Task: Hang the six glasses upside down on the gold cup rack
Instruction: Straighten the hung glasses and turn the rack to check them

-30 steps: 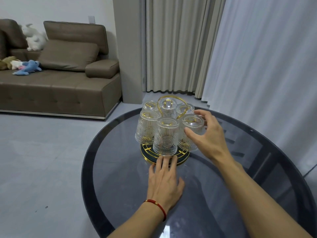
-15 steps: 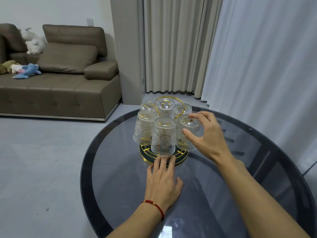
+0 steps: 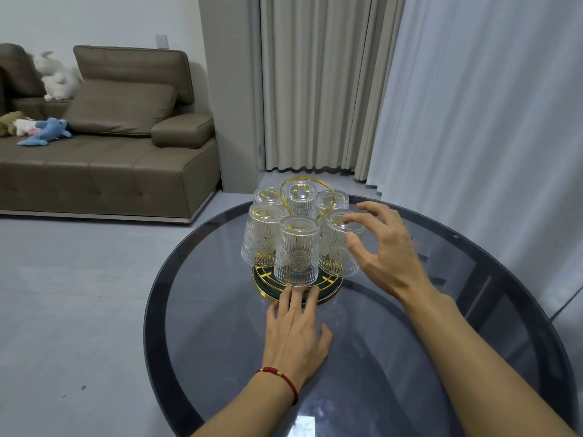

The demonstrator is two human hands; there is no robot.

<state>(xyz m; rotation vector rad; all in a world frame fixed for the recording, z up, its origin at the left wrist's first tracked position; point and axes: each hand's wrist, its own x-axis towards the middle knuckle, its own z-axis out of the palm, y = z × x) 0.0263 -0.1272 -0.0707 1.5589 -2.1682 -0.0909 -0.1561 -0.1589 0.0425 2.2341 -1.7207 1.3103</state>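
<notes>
Dark glass table (image 3: 195,326) bears six ribbed glasses (image 3: 296,250) inverted on the gold rack (image 3: 328,287); both hands spread, empty.

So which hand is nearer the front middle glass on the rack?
Left. The left hand lies flat on the table just below the front middle glass; the right hand is off to its right, beside the neighbouring glass.

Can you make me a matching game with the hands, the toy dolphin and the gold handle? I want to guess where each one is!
Things:
1. left hand
2. right hand
3. blue toy dolphin
4. gold handle

Places:
A. on the sofa
B. arching over the top of the cup rack
C. flat on the table, fingertips at the rack's base
D. open beside the right-hand glass

Pairs: 1-C, 2-D, 3-A, 4-B
</notes>
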